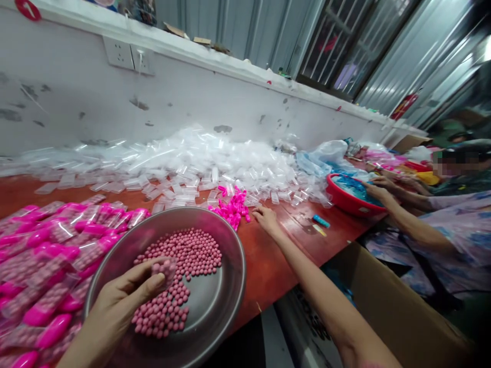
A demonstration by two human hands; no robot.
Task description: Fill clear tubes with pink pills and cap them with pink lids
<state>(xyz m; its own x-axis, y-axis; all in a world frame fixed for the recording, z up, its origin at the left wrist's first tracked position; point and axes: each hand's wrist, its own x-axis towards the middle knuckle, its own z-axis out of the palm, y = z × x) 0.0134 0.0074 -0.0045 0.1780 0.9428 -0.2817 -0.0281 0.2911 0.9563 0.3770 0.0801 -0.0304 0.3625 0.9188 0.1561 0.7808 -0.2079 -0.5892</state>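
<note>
Over a round metal bowl (240, 271), my left hand (126, 294) pinches a small clear tube (165, 271) filled with pink beads. Many loose pink beads (195, 250) lie in the bowl. My right hand (266, 220) rests low over the red table, its fingers bent at the right edge of a pile of bright pink caps (232, 207). Whether its fingertips hold a cap is too small to tell. Left of the bowl, filled tubes with pink caps (46, 271) lie heaped.
A long heap of clear empty tubes (199, 158) runs along the wall. Further right are a blue tube (321, 221) and a red basin (345, 199) with blue pieces, where another person's hands (379, 191) work. A cardboard box (383, 296) stands below the table edge.
</note>
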